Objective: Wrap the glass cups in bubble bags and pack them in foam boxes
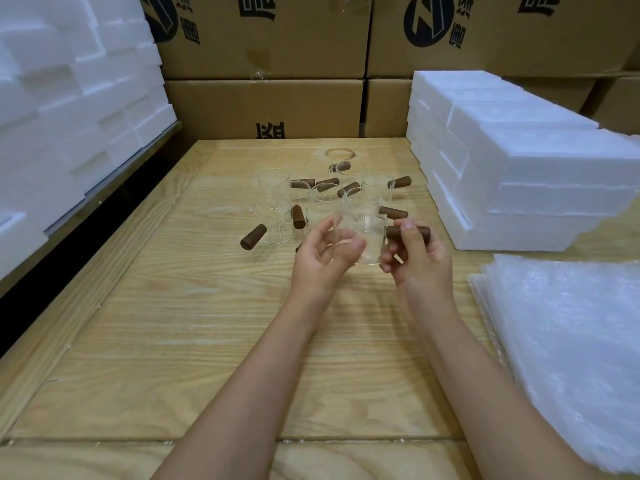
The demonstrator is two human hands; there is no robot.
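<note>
Above mid-surface (207,341), just in front of me: the held cup (367,237), clear glass w/ a brown handle (410,233), upright between both my hands; whether its base rests on the surface I can't tell.

R: my right hand (420,258) is clamped on the handle, thumb on top, fingers curled under.

L: my left hand (323,254) cups the glass wall, thumb in front, fingers curved round the far side; whether every finger touches the glass I can't tell.

Behind the held cup: loose cups (277,209) of the same type stand clustered on the surface, handles pointing various ways; exact count unclear, glass too transparent.

Far R: foam boxes (519,174) stacked in layers on the surface, apart from the cups.

Near R: bubble bags (571,341) in a flat pile at the surface edge.

Far L: 2nd foam stack (69,98), off to the side of the surface.

Back: printed cardboard cartons (277,39), stacked as a wall.
</note>
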